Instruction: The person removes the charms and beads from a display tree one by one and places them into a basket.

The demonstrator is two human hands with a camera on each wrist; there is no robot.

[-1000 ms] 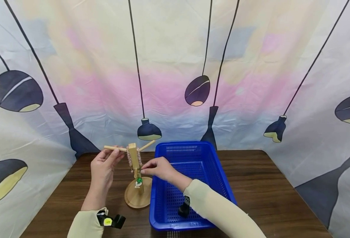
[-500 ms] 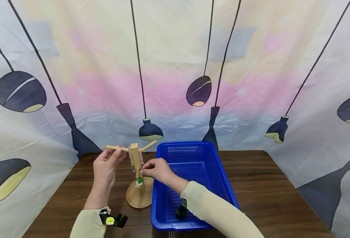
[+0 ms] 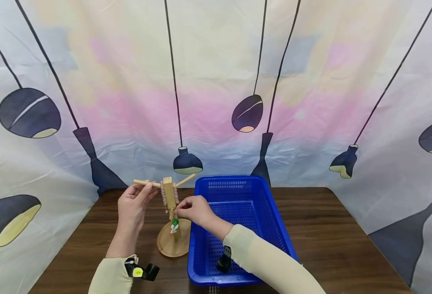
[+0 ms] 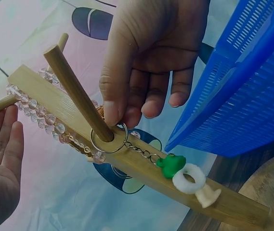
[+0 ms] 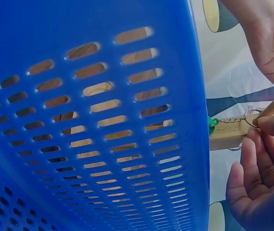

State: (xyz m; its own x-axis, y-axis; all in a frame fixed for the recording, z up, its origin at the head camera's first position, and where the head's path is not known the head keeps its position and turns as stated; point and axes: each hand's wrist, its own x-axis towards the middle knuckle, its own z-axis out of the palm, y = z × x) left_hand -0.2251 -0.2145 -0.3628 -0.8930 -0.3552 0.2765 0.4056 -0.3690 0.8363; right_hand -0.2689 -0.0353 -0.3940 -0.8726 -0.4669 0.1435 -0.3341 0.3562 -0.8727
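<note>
Drifted only slightly rightward in the head view, your right hand [image 3: 198, 210], nearer, pinches the silver metal ring [image 4: 103, 150] round a pale round wooden peg [image 4: 76, 89], its green-and-white charm [image 3: 174, 225] hanging downward, lower centre-left, while your left hand [image 3: 133, 206] pinches the left-pointing pale wooden rod [image 3: 141, 182].

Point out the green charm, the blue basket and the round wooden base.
Green charm [image 4: 172, 166]: left wrist view, middle of its green body.
Blue basket [image 3: 238, 212]: head view, its perforated floor.
Round wooden base [image 3: 168, 247]: head view, bare top near its front edge.

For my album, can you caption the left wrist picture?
Right grip pinches a metal ring around a wooden peg, near pink beads.
</note>
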